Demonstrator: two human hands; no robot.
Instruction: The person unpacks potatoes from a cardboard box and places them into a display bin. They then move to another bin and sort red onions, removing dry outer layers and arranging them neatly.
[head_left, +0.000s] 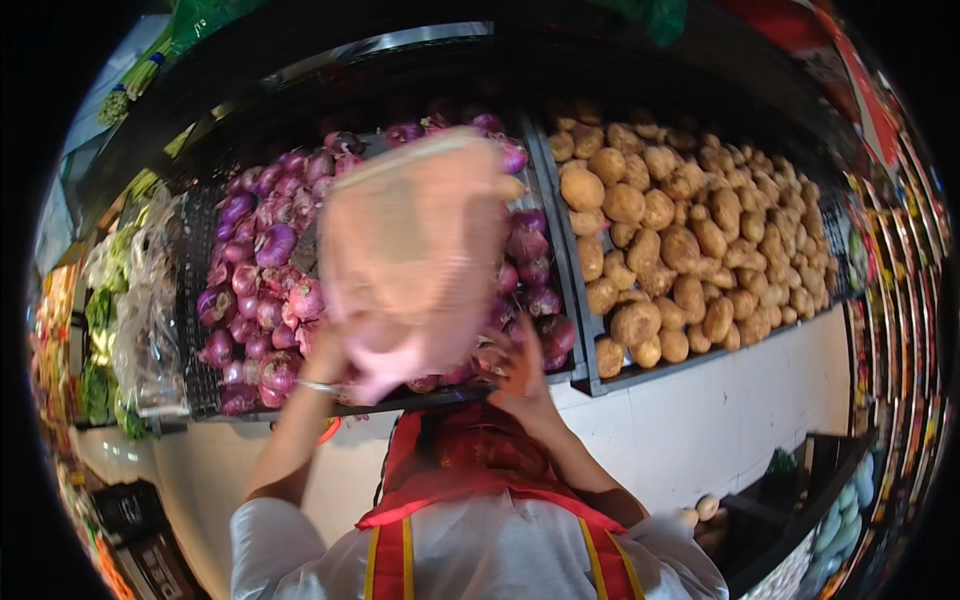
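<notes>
My left hand (330, 352) grips the lower left corner of a blurred pinkish sack or bag (412, 247), which is held up over a black crate of red onions (275, 244) and hides the middle of it. Its material is too blurred to tell. My right hand (521, 375), fingers apart, is over the crate's front right part, next to several onions; whether it touches one is unclear. Right of the onions, a second black crate (637, 381) holds potatoes (681, 249).
Clear plastic packs of produce (154, 307) stand left of the onions. Packed shelves (900, 300) line the right side. A dark low stand (765, 510) with round produce is at the lower right, and dark boxes (127, 517) are at the lower left. Pale floor (720, 397) shows below the crates.
</notes>
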